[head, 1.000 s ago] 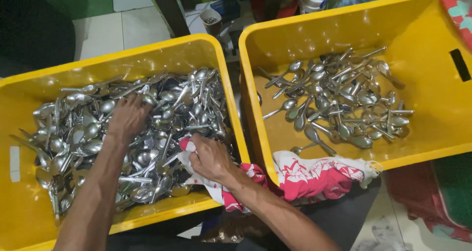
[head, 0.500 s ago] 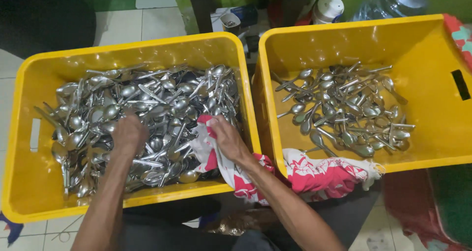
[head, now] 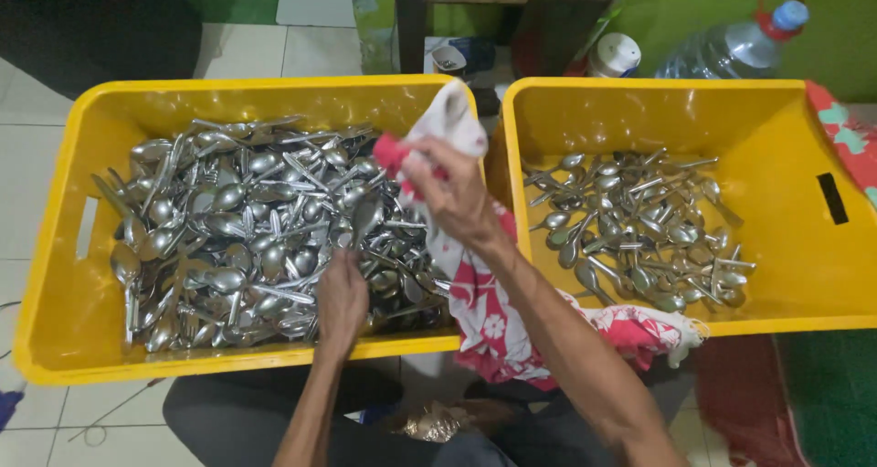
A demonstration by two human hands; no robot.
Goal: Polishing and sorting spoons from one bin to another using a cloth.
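Pale floor tiles (head: pixel 27 170) and a green wall lie behind two yellow crates. The left crate (head: pixel 73 339) is heaped with steel spoons (head: pixel 237 238); the right crate (head: pixel 804 284) holds a thinner pile of spoons (head: pixel 639 220). The left hand (head: pixel 343 298), at the near edge of the left crate, is pressed around the handle of a spoon (head: pixel 365 218) held upright. The right hand (head: pixel 452 193) is raised between the crates, pinching a red and white cloth (head: pixel 484 302) that trails down toward the lap. A clear water bottle (head: pixel 731 47) stands far right.
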